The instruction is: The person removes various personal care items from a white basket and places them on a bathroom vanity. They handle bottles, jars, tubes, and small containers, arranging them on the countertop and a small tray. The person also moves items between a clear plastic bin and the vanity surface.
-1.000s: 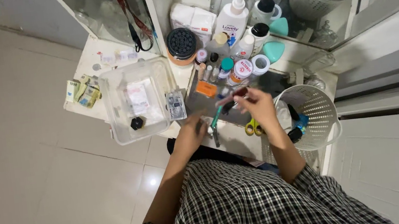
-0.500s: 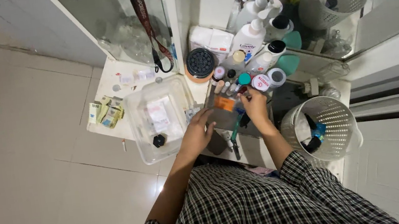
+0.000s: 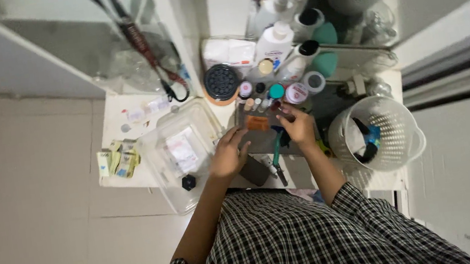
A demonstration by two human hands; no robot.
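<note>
While the left hand (image 3: 227, 154) rests spread on the dark tray (image 3: 260, 141) by the orange packet (image 3: 257, 123), the right hand (image 3: 296, 127) pinches a small red item; steady the tray, lower gently among the bottles (image 3: 269, 94).

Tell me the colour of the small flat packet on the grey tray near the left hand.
Orange. The packet lies on the tray, clearest in the head view.

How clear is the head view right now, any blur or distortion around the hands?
Head view: motion blur smears the whole frame, worst at the edges; the left hand and right hand read soft, so small bottles lack detail. Wide-angle distortion bends the cabinet lines. Lighting is dim and even, with no glare on the clear plastic box.
</note>
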